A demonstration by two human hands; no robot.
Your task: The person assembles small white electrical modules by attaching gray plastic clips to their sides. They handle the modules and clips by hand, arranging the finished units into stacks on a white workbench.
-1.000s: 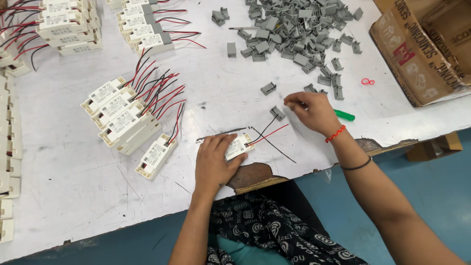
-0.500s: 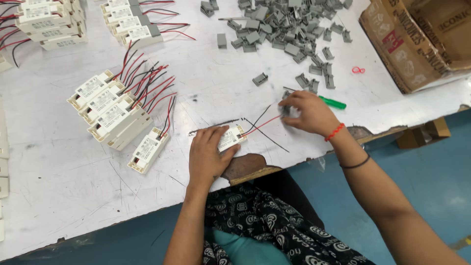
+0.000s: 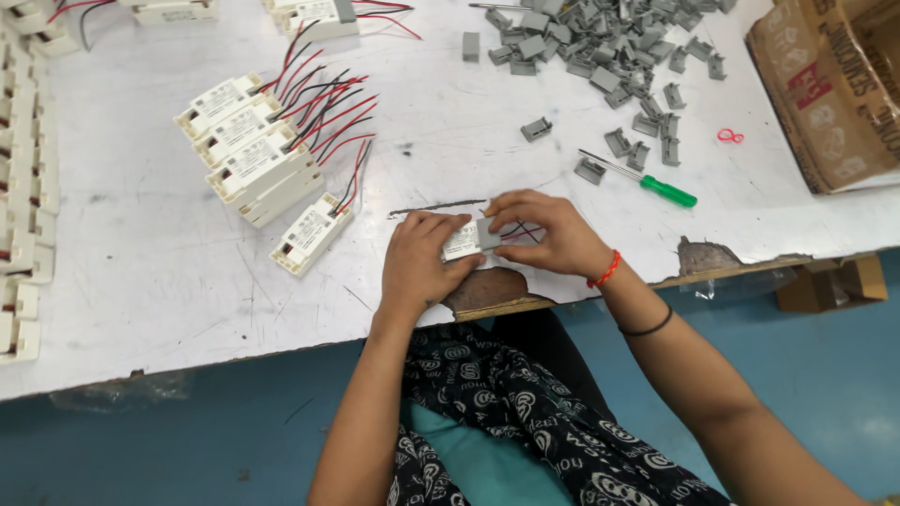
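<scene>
My left hand (image 3: 422,258) grips a small white rectangular module (image 3: 461,242) at the table's front edge. My right hand (image 3: 546,230) presses a small grey plastic clip (image 3: 488,233) against the module's right end, where red and black wires (image 3: 521,230) come out under my fingers. Both hands touch the module, and most of it is hidden by them.
A heap of grey clips (image 3: 600,37) lies at the back. A green-handled screwdriver (image 3: 656,186) rests right of my hands. Finished white modules with wires (image 3: 258,159) sit left. More white parts (image 3: 23,187) line the left edge. A cardboard box (image 3: 830,84) stands right.
My right hand came back from the clips toward the left hand and now holds a grey clip against the module. The view has shifted, so the table sits further up and right.
</scene>
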